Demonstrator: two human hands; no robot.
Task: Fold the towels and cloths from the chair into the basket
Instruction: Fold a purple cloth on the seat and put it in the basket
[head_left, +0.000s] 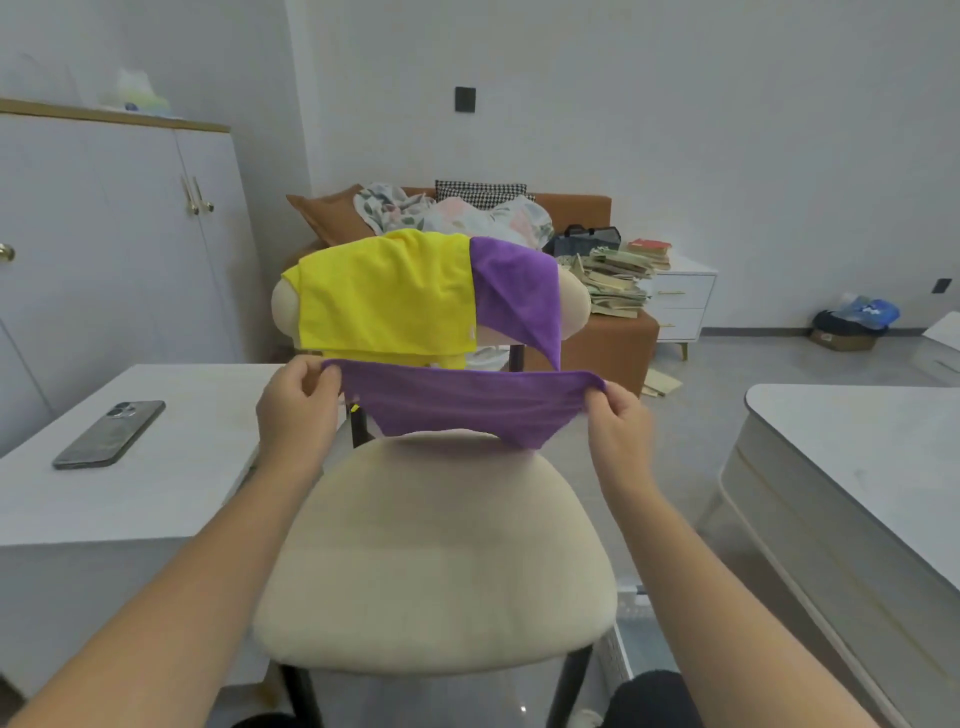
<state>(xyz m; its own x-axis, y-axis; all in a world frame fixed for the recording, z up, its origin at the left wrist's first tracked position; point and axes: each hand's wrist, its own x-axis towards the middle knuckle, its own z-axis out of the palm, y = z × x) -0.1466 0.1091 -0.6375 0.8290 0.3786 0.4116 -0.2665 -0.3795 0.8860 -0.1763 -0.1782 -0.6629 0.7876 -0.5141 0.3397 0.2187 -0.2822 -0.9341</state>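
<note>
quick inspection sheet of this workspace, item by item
surface: cream chair seat, nothing lying on it
job's things: purple cloth stretched between both hands above the seat's back edge; yellow cloth and second purple cloth draped over the backrest; basket not seen
clutter: phone on the white table at left
hands: left hand and right hand each pinch an upper corner of the purple cloth
cables: nothing seen
surroundings: sofa with bedding, pile of books, white cabinet

White walls (675, 104), grey floor (753, 364), orange sofa (582, 205) w/ cushions, wht cabinet (104, 234).
</note>
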